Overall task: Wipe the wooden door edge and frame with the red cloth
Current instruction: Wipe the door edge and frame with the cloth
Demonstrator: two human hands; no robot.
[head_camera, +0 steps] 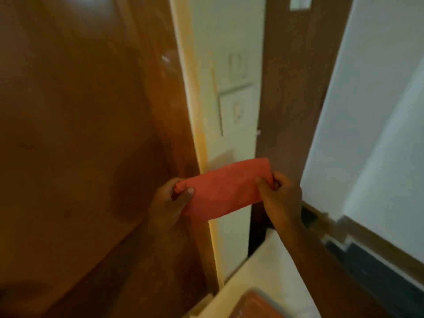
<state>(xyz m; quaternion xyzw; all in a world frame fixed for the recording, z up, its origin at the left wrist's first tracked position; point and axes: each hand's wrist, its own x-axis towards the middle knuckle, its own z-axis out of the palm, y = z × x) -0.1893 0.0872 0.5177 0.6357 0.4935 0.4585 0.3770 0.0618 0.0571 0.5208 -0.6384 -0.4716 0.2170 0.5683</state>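
Observation:
A folded red cloth (223, 188) is stretched flat between both my hands in the middle of the head view. My left hand (168, 203) pinches its left end, right in front of the pale edge (192, 97) of the glossy wooden door (87, 125). My right hand (278, 198) pinches the cloth's right end, in front of the dark brown door frame (286, 92). The cloth spans the gap between door edge and frame and hides part of the door edge behind it.
A cream wall with light switch plates (237, 92) shows through the gap. To the right is a pale panel (371, 125) with a dark strip below. A light floor (263, 278) and a reddish mat (254, 306) lie at the bottom.

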